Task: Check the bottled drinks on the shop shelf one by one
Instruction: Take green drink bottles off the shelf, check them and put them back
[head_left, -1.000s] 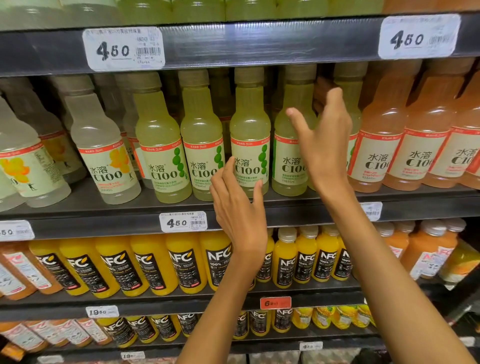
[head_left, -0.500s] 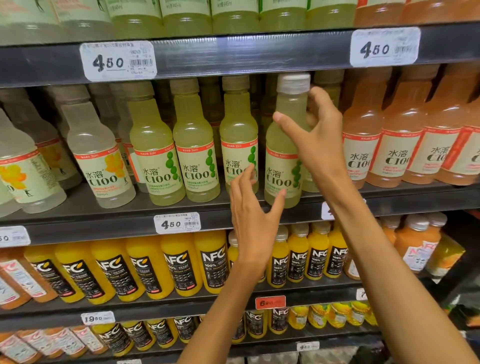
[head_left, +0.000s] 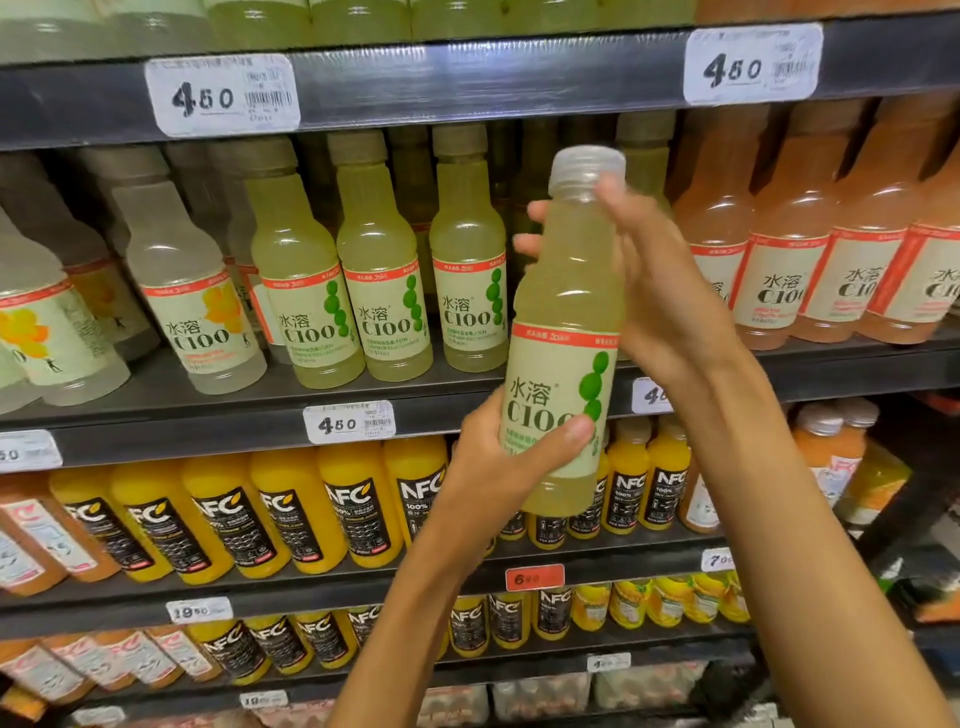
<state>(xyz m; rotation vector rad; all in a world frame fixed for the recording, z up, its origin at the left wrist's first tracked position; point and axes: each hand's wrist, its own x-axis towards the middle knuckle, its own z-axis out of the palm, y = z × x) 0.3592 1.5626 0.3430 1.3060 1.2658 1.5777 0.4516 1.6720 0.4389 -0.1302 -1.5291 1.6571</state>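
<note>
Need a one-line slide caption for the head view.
Both hands hold a green-label C100 bottle off the shelf: left hand low, right hand near the neck.

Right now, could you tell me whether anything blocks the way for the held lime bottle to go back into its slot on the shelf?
Nothing visible does. The pale green plastic bottle is held in front of the dark metal shelf, and the gap beside the three matching green bottles looks open.

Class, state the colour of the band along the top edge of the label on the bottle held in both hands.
Red-orange, on the held bottle; clearest in the head view.
</note>
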